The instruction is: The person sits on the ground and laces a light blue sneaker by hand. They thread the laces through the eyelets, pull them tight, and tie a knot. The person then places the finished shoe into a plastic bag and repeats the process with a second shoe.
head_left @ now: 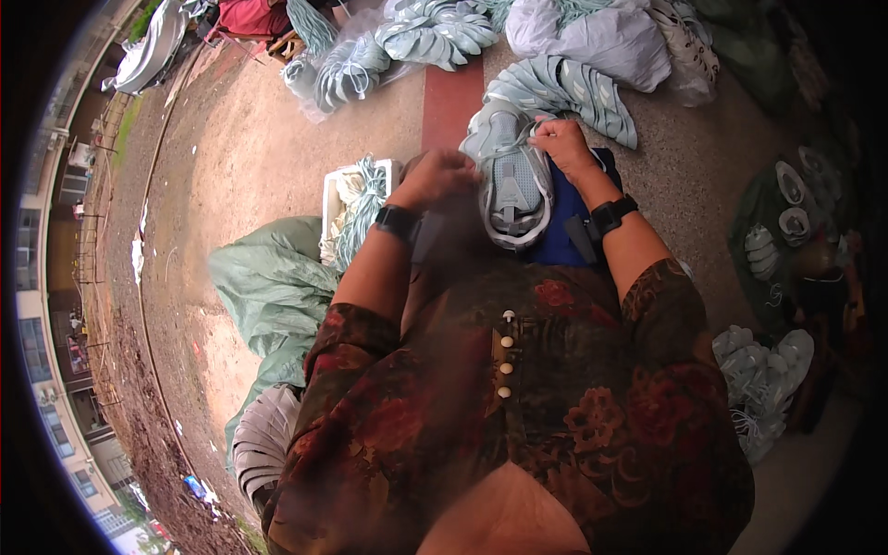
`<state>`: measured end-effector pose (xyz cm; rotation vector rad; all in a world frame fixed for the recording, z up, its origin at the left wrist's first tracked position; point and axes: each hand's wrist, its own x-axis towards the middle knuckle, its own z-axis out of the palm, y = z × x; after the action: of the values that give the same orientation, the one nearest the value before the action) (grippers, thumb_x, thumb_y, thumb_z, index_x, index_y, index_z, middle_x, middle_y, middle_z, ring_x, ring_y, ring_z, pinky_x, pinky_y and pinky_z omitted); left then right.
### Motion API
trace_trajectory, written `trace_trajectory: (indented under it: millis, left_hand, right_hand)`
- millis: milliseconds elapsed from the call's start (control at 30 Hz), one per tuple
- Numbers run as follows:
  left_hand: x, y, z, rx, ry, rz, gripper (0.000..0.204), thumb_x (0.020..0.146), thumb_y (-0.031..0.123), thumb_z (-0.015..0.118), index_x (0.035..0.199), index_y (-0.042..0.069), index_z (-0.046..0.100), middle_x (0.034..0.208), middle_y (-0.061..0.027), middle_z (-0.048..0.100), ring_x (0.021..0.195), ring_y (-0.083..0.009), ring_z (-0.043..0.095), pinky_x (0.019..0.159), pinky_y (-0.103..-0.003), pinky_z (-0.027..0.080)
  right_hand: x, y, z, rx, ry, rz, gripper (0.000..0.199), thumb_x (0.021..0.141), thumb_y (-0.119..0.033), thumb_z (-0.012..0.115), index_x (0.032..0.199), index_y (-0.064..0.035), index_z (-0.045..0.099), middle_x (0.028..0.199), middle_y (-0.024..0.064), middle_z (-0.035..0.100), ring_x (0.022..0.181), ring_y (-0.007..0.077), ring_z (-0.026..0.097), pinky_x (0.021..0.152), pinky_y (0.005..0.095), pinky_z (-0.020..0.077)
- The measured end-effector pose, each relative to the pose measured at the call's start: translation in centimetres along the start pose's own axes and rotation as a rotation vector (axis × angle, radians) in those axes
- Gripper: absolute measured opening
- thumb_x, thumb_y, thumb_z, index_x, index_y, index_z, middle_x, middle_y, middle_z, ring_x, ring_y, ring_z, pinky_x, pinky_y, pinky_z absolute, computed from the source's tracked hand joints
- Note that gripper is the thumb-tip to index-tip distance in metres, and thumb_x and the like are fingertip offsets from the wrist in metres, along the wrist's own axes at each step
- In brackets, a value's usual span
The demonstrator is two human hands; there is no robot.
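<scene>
A pale grey-blue shoe upper (515,180) with mesh and overlay panels lies in front of me, over dark blue cloth (566,222) on my lap. At its far right edge, my right hand (562,144) is closed in a pinch on a light shoelace (535,135). My left hand (438,179) is beside the upper's left edge with its fingers curled closed. Slightly blurred, those fingers hide whatever they may hold. Both wrists wear dark bands.
Left of me stands a white box (330,217) of laces (372,199), next to a green sack (268,277). Beyond the upper is a row of stacked uppers (564,85), with more uppers (435,37) and a white plastic bag (592,42) behind. Further uppers (763,370) lie at right.
</scene>
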<state>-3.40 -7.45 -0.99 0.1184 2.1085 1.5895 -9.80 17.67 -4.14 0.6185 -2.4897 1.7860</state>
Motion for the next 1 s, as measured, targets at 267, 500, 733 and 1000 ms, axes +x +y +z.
trace_trajectory:
  millis: [267,500,733,1000]
  left_hand:
    - [0.9,0.0,0.9,-0.131,0.105,0.021,0.013,0.081,0.010,0.063,0.070,0.007,0.057,0.068,0.0051,0.054,0.063,-0.0047,0.049,0.061,-0.020,0.040]
    - [0.6,1.0,2.2,-0.122,0.218,-0.014,0.014,0.081,0.011,0.064,0.070,0.007,0.058,0.065,0.0053,0.053,0.058,-0.0039,0.047,0.055,-0.020,0.039]
    - [0.2,1.4,3.3,-0.328,0.278,0.039,0.009,0.081,0.011,0.064,0.077,0.004,0.060,0.065,0.0021,0.056,0.054,-0.0045,0.048,0.049,-0.019,0.038]
    - [3.0,2.5,6.2,0.095,0.381,0.174,0.013,0.078,0.012,0.068,0.079,-0.001,0.064,0.069,-0.0056,0.063,0.061,-0.0099,0.058,0.057,-0.024,0.046]
  right_hand:
    - [-1.2,0.5,0.6,-0.220,0.016,0.172,0.019,0.069,-0.011,0.070,0.062,-0.0011,0.056,0.063,0.0130,0.058,0.061,0.0279,0.057,0.058,0.0358,0.0432]
    - [-0.5,-0.9,2.4,-0.584,0.003,0.108,0.017,0.072,-0.016,0.066,0.069,-0.0022,0.058,0.070,0.0198,0.059,0.072,0.0363,0.059,0.064,0.0429,0.0467]
    - [-2.1,-1.5,2.8,-0.654,0.177,0.004,0.020,0.073,-0.020,0.066,0.070,-0.0021,0.057,0.064,0.0179,0.057,0.066,0.0350,0.059,0.059,0.0448,0.0458]
    - [-3.1,-3.7,2.4,-0.678,0.018,0.067,0.010,0.072,-0.007,0.053,0.071,0.0010,0.059,0.081,0.0235,0.061,0.083,0.0395,0.057,0.074,0.0453,0.0458]
